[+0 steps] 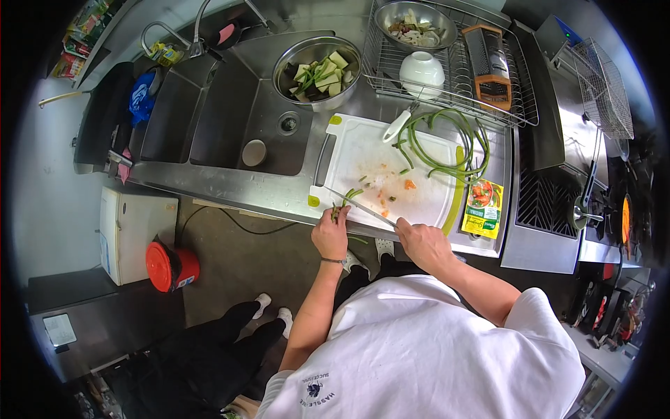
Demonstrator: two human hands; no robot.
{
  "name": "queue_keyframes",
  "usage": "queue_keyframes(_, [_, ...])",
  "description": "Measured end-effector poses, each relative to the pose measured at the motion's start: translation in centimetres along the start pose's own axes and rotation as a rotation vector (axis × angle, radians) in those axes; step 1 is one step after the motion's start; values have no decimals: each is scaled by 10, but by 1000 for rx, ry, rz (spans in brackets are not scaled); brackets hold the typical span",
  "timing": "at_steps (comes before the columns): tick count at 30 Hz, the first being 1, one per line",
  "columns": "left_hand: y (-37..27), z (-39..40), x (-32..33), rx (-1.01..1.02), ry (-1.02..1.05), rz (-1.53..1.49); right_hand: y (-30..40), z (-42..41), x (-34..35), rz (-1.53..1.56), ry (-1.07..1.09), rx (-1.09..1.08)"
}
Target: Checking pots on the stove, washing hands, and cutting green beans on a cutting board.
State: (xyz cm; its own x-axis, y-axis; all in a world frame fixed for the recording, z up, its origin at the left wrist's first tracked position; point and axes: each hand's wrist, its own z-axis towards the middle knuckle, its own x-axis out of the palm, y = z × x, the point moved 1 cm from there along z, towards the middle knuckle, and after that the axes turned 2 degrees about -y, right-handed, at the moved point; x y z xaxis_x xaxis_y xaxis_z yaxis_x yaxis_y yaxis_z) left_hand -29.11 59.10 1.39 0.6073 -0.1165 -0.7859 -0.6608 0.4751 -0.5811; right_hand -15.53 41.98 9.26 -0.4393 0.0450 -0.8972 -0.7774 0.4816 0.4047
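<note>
My left hand (pixel 331 233) pinches some short green bean pieces (pixel 337 209) at the near left corner of a white cutting board (pixel 345 157). In my right hand (pixel 423 242) is a knife (pixel 366 210), its blade lying across the board's near edge with the tip pointing left. A coil of long green beans (pixel 445 162) rests on the board's far right part, beside a peeler-like tool with a white handle (pixel 398 125). Orange scraps (pixel 410 184) and small bean bits lie on the board. Behind it stands a steel bowl (pixel 316 97) of cut vegetables and beans.
A seasoning packet (pixel 482 209) lies right of the board. A dish rack (pixel 382 86) holds an upturned white bowl (pixel 422 73), a box grater (pixel 487 63) and another steel bowl (pixel 416 26). Sink basins (pixel 225 125) are at left. Another person's legs (pixel 241 324) show behind left.
</note>
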Motion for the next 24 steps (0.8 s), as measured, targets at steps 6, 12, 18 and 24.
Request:
queue_keyframes(6, [9,-3,0,107,7,-19,-5,2,4,-1,6,21])
queue_keyframes(12, [12,-3,1,119,-18,-65,2,2,-3,-29,45,-7])
queue_keyframes(18, [13,1,2,146,-12,-25,0,2,4,-56,116,-12])
queue_keyframes(24, [14,0,3,166,-18,8,-6,11,5,-15,117,-26])
